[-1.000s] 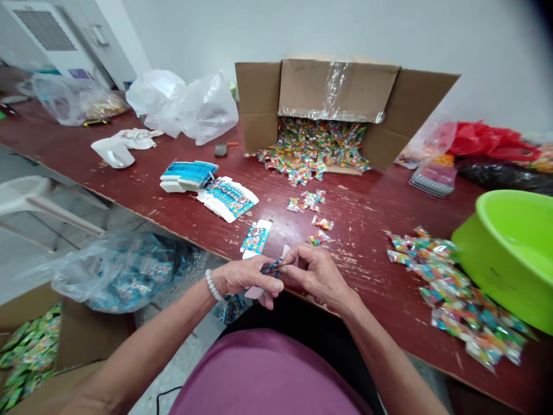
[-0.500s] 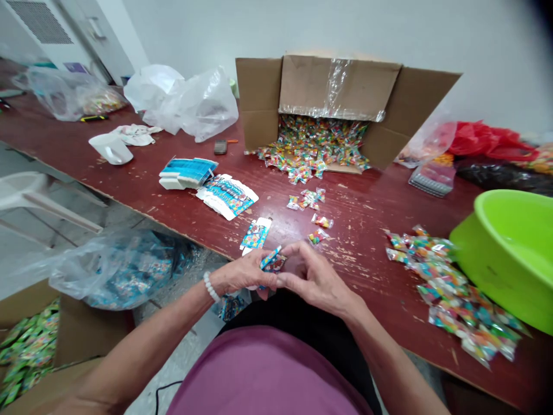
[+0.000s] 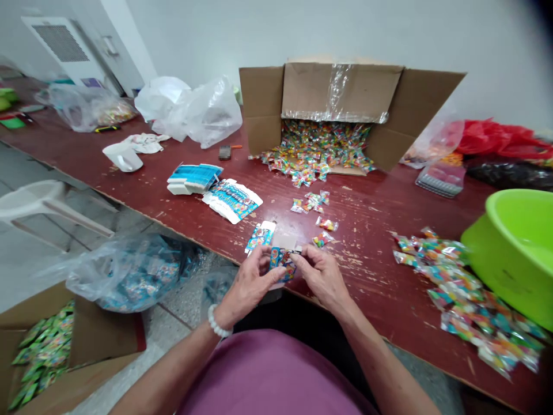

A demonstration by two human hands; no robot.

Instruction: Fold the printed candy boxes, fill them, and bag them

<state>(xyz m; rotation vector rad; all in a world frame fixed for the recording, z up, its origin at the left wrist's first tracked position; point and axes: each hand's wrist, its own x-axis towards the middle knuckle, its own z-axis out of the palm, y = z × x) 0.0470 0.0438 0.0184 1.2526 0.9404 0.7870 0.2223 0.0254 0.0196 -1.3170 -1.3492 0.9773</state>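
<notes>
We go from the floor at far left, where an open brown cardboard box [image 3: 106, 334] holds green glossy packets [image 3: 47, 340]. Behind it we see a white plastic stool [image 3: 41, 199], and just beside the box a clear plastic bag [image 3: 101, 274] full of small blue packets. On the dark red, scuffed wooden desk [image 3: 375, 225] stand a white jug with a handle [image 3: 123, 158], then a stack of blue-and-white flat cards [image 3: 194, 177], with a blue printed card sheet [image 3: 235, 202] lying against its right side. Nearer to us lies a small blue-and-white printed card piece [image 3: 261, 233].

Just below that, our left hand [image 3: 254, 276] (the one with the white beaded bracelet [image 3: 218, 323]) is clamped on a small blue printed carton [image 3: 279, 259], thumb in front. The carton is held at the near edge of the desk, a pale flap standing up at its top. Our right hand [image 3: 322, 276] pinches its upper right part between thumb and fingers.

Beyond our hands lie a few clear candy packets [image 3: 327, 223], and behind them a large brown cardboard box [image 3: 263, 104] with its flaps spread and candy heaped at its mouth. At far right, a bright green plastic basin [image 3: 488, 236] stands beside a pile of colourful wrapped candy [image 3: 466, 294].
</notes>
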